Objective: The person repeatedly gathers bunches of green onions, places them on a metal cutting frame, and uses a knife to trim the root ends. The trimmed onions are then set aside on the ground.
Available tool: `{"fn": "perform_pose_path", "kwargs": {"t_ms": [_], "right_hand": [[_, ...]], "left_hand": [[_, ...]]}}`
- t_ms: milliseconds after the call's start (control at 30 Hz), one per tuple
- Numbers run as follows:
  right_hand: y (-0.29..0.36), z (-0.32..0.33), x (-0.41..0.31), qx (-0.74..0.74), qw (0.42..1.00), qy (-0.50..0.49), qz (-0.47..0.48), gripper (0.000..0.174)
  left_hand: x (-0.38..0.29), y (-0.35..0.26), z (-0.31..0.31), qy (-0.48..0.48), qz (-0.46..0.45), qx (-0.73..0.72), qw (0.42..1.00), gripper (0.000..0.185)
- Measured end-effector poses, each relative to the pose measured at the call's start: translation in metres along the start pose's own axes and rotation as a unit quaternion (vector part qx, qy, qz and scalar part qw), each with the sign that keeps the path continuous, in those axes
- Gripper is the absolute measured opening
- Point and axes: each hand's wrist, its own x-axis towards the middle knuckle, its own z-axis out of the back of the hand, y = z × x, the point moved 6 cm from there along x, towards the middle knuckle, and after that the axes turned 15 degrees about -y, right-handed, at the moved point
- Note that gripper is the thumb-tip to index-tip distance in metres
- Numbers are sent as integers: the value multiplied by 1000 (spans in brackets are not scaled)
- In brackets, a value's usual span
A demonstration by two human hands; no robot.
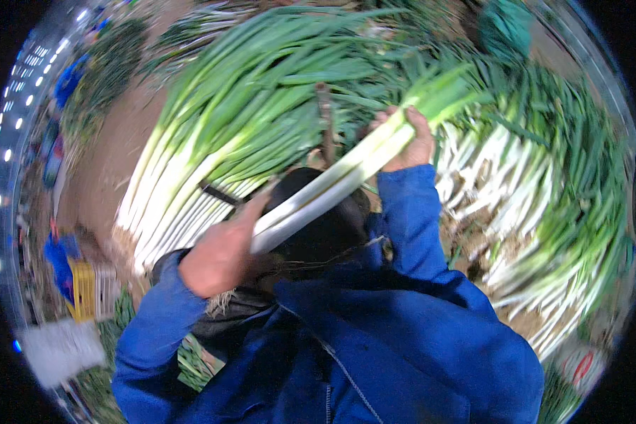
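Observation:
Across the front of my body, a pair of thick green onion stalks (328,193) slants from lower left to upper right. Near the root end my left hand (220,254) grips them, blurred, with pale roots showing below it. My right hand (414,139) is wrapped around the stalks where white turns to green, and their leaves spread beyond it. Left of the held stalks lies a large, neatly aligned pile of green onions (191,159), white ends towards me. To the right are looser green onions (498,164) with soil about their roots.
A rusty upright bar (324,119) stands beyond the held stalks, and a dark bar (220,193) crosses the left pile. Farther left are a yellow crate (83,289) and a white box (62,350). A green sack (504,29) sits at the upper right.

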Motion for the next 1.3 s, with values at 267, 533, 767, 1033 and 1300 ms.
{"fn": "perform_pose_path", "kwargs": {"t_ms": [267,533,767,1033,1300], "right_hand": [[-23,-79,-19,-43,986,162,19,30],[-79,-191,-27,-47,970,237,25,71],[-150,-259,33,-9,983,174,-54,40],[-147,-239,130,-315,945,65,55,30],[-291,-301,-86,-492,355,537,586,53]], "left_hand": [[5,18,16,-278,-124,75,950,15],[-35,129,104,-403,-126,-17,906,30],[-58,278,137,-400,12,244,883,47],[-65,413,60,-349,89,232,904,48],[-79,405,62,-354,80,224,904,47]]}}
